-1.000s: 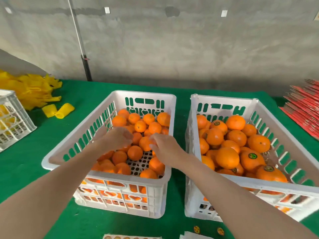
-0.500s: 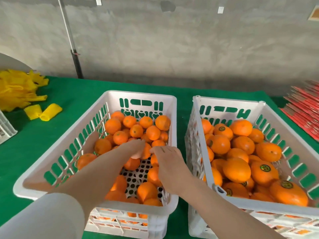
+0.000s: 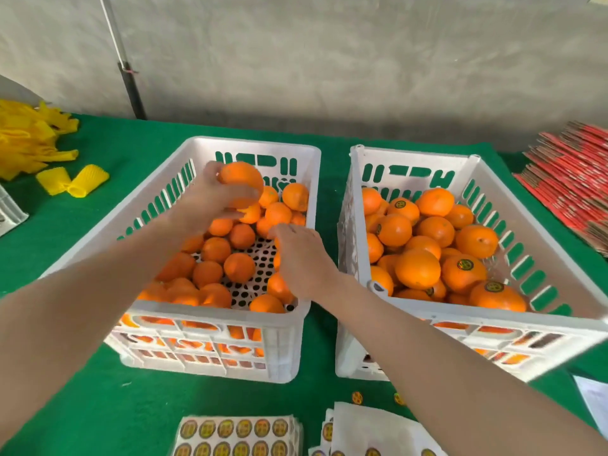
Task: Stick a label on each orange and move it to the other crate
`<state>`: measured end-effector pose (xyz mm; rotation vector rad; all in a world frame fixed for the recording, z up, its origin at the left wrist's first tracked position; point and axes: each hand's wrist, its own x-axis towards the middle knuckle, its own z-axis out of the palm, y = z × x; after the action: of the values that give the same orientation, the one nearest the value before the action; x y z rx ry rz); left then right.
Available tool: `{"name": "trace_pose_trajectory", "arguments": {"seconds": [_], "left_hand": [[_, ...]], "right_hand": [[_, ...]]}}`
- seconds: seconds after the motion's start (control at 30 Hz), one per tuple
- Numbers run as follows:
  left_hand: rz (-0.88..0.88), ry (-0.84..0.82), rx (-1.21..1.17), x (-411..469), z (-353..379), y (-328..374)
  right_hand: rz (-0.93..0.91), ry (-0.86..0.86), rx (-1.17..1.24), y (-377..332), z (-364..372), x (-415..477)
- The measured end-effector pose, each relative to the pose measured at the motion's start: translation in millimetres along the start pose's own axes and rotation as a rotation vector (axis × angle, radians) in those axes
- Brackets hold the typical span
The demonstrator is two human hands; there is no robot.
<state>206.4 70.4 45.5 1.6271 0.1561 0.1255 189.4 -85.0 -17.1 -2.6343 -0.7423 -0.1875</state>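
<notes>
the left hand [image 3: 210, 199] grips one orange [image 3: 241, 175], fingers and thumb curled round it, and holds it lifted above the pile at the far end of the left crate [image 3: 214, 311]. the right hand [image 3: 301, 256] hangs over the right side of the same crate, knuckles up, fingers bent down toward the fruit. its fingertips are turned away, so i cannot tell whether it pinches anything.

under both hands the loose oranges [image 3: 215, 250] lie across the left crate, with a patch of its perforated floor showing between them. the right crate [image 3: 460, 315] stands just beside it and is heaped fuller. several fruits there carry a round dark label on top, among them a labelled orange [image 3: 460, 278] near the front.

both crates sit on a green cloth [image 3: 98, 406]. at the near edge lies a sheet of round labels [image 3: 237, 436], with a loose label [image 3: 357, 397] on the cloth between it and the crates. yellow foam sleeves [image 3: 74, 181] lie far left, and a red stack [image 3: 572, 179] lies far right.
</notes>
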Motion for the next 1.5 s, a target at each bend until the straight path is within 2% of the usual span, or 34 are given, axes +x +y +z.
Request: {"name": "trace_pose_trajectory", "arguments": {"seconds": [0.1,0.17,0.23,0.3,0.43,0.5,0.63,0.73,0.83,0.93,1.03,1.13,1.3,1.5], "left_hand": [[0.070,-0.042,-0.198,-44,-14,6],[0.182,-0.118,-0.211,-84,-23,-1],[0.221,-0.209,-0.162,-118,-23,-9],[0.178,-0.246,-0.029,-146,-14,-15],[0.074,-0.394,0.042,-190,21,-34],[-0.081,-0.424,0.028,-201,40,-54],[-0.321,-0.357,-0.069,-211,73,-99],[-0.437,-0.310,-0.104,-215,87,-131],[-0.510,-0.364,-0.115,-216,91,-150],[-0.544,-0.441,-0.144,-215,97,-158],[-0.549,-0.484,-0.127,-214,111,-162],[-0.603,-0.461,-0.212,-211,118,-163],[-0.631,-0.345,-0.364,-208,122,-173],[-0.645,-0.362,-0.438,-210,124,-179]], "right_hand": [[-0.044,0.179,0.198,-12,-7,-34],[-0.114,0.299,0.412,-14,-8,-77],[-0.134,0.301,0.442,-2,0,-129],[-0.058,0.172,0.381,26,17,-175],[0.346,-0.448,0.028,90,45,-221],[0.420,-0.567,-0.007,103,48,-225],[0.380,-0.551,0.016,102,53,-223],[0.379,-0.445,0.124,106,53,-226],[0.387,-0.325,0.404,107,43,-227],[0.396,-0.223,0.520,103,34,-222],[0.341,-0.087,0.418,97,34,-225],[0.181,0.110,0.230,92,37,-241],[0.284,-0.029,0.178,80,55,-265],[0.296,0.012,0.152,74,63,-269]]}}
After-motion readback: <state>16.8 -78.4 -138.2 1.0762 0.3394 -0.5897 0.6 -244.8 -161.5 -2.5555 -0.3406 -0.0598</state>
